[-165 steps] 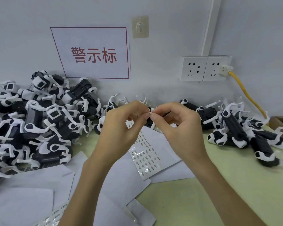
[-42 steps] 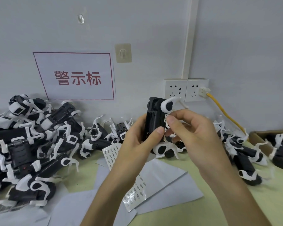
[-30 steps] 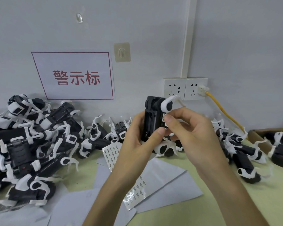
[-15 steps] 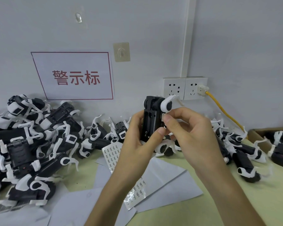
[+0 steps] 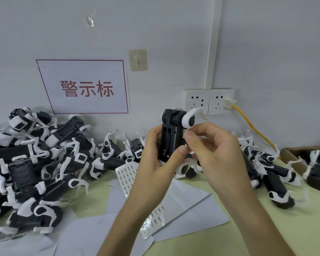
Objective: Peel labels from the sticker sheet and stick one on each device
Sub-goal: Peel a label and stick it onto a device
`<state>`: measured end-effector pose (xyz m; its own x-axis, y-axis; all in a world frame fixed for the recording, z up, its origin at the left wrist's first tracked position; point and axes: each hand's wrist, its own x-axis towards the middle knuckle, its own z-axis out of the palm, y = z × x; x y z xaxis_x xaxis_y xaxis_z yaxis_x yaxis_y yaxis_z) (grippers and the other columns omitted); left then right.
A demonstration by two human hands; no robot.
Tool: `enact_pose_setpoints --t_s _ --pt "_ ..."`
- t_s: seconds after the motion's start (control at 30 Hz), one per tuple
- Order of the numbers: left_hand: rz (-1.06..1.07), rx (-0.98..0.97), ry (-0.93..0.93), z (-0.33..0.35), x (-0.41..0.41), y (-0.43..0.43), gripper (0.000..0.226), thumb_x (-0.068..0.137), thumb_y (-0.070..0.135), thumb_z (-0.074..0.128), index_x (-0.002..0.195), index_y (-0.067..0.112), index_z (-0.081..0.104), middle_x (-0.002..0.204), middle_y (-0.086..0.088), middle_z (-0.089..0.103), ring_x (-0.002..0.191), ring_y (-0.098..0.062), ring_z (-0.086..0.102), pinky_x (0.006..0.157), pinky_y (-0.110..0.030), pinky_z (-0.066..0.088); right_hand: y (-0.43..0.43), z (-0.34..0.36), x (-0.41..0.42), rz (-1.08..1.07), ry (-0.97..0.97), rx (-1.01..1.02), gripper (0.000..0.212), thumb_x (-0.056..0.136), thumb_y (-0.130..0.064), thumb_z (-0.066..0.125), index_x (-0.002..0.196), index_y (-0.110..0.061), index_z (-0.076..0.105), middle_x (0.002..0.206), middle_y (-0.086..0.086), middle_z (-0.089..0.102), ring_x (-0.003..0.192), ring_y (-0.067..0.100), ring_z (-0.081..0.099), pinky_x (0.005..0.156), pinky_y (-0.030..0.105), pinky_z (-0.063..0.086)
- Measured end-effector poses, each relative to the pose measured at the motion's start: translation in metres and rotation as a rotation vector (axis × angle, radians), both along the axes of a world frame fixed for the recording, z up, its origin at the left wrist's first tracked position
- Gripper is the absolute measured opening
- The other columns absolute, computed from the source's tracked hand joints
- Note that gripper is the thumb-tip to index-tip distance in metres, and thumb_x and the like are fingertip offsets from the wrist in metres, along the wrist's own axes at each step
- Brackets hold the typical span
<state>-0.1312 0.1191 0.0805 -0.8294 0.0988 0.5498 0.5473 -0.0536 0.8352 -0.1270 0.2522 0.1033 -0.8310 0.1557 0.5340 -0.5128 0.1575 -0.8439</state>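
My left hand [image 5: 156, 161] grips a black-and-white device [image 5: 171, 133] upright above the table, thumb across its front. My right hand [image 5: 216, 154] is at the device's right side, with thumb and forefinger pressed on a small white label [image 5: 184, 133] at its edge. The sticker sheet [image 5: 127, 175] with rows of small printed labels lies on the table under my left forearm, partly hidden by it.
A big heap of black-and-white devices [image 5: 35, 159] fills the left of the table, and more devices [image 5: 277, 174] lie to the right. A cardboard box [image 5: 292, 154] stands at the far right. White papers [image 5: 188, 204] lie under my arms. A yellow cable [image 5: 251, 126] runs from the wall sockets [image 5: 209, 101].
Earlier both hands peeled a label over the sheet. Since then my left hand has lifted a device, and over the last second my right fingers have stayed pressing at its side.
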Motion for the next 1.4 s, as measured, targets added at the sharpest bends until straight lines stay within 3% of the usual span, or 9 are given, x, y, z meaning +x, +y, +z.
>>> enact_pose_setpoints --t_s 0.27,0.5,0.63,0.73,0.87,1.03,1.13,1.3,1.4 --pt "0.016 -0.035 0.043 0.001 0.002 -0.001 0.038 0.093 0.026 0.064 0.129 0.024 0.053 0.107 0.011 0.065 0.104 -0.009 0.063 0.089 -0.025 0.053 -0.004 -0.001 0.002 -0.007 -0.017 -0.033 0.016 0.084 -0.04 0.066 0.084 -0.025 0.071 0.072 -0.004 0.072 0.065 0.014 0.069 0.067 0.046 0.061" --pt "0.009 -0.074 0.059 0.002 0.002 -0.004 0.037 0.094 0.025 0.063 0.13 0.024 0.053 0.112 0.01 0.065 0.108 -0.01 0.063 0.088 -0.021 0.05 0.0 -0.004 -0.001 0.067 -0.061 -0.145 0.017 0.081 -0.035 0.078 0.077 -0.019 0.071 0.076 0.0 0.076 0.069 0.017 0.074 0.068 0.035 0.059" --pt "-0.042 -0.054 0.023 0.001 0.002 -0.006 0.038 0.096 0.026 0.061 0.133 0.023 0.054 0.114 0.007 0.067 0.113 -0.013 0.064 0.092 -0.025 0.053 0.005 -0.003 -0.003 0.118 -0.105 -0.229 0.039 0.065 -0.045 0.084 0.056 -0.021 0.054 0.077 0.001 0.076 0.071 0.02 0.074 0.071 0.033 0.061" --pt "-0.116 -0.017 -0.075 0.002 0.002 -0.007 0.037 0.095 0.028 0.06 0.131 0.021 0.058 0.112 0.0 0.07 0.108 -0.014 0.068 0.088 -0.022 0.053 0.006 -0.002 -0.006 0.223 -0.154 -0.226 0.041 0.068 -0.045 0.08 0.072 -0.01 0.059 0.074 0.005 0.068 0.07 0.019 0.066 0.074 0.035 0.057" --pt "-0.164 -0.05 -0.116 0.001 0.003 -0.007 0.036 0.096 0.028 0.058 0.132 0.021 0.059 0.119 -0.005 0.07 0.114 -0.02 0.067 0.096 -0.03 0.054 0.004 -0.005 -0.007 0.283 -0.091 -0.207 0.05 0.085 -0.039 0.074 0.096 0.008 0.059 0.083 0.027 0.059 0.071 0.022 0.055 0.068 0.034 0.048" --pt "-0.282 -0.057 -0.158 0.006 0.001 -0.018 0.038 0.097 0.026 0.057 0.135 0.018 0.058 0.126 -0.013 0.065 0.119 -0.029 0.063 0.103 -0.041 0.052 0.006 -0.003 -0.008 0.384 0.012 -0.148 0.053 0.09 -0.034 0.067 0.092 0.015 0.048 0.064 -0.002 0.048 0.05 0.006 0.042 0.05 0.013 0.04" --pt "-0.329 -0.083 -0.182 0.006 0.001 -0.021 0.039 0.098 0.025 0.055 0.137 0.02 0.058 0.126 -0.008 0.068 0.122 -0.025 0.064 0.104 -0.04 0.051 0.009 -0.005 -0.01 0.474 -0.016 -0.163 0.04 0.09 -0.029 0.065 0.084 0.007 0.047 0.06 -0.006 0.047 0.046 0.003 0.043 0.048 0.013 0.037" --pt "-0.361 -0.07 -0.232 0.002 -0.001 -0.023 0.033 0.098 0.028 0.056 0.13 0.034 0.064 0.13 -0.004 0.068 0.124 -0.021 0.063 0.107 -0.034 0.05 0.018 -0.009 -0.013 0.468 -0.108 -0.053 0.025 0.092 -0.03 0.059 0.077 -0.012 0.052 0.053 -0.012 0.046 0.046 0.008 0.03 0.051 0.031 0.02" --pt "-0.38 -0.082 -0.24 0.003 0.0 -0.026 0.032 0.1 0.029 0.054 0.13 0.032 0.064 0.125 -0.003 0.071 0.12 -0.018 0.066 0.101 -0.027 0.051 0.018 -0.008 -0.013 0.514 -0.095 -0.02 0.023 0.095 -0.029 0.055 0.073 -0.022 0.056 0.055 -0.011 0.049 0.048 0.009 0.03 0.05 0.025 0.022"
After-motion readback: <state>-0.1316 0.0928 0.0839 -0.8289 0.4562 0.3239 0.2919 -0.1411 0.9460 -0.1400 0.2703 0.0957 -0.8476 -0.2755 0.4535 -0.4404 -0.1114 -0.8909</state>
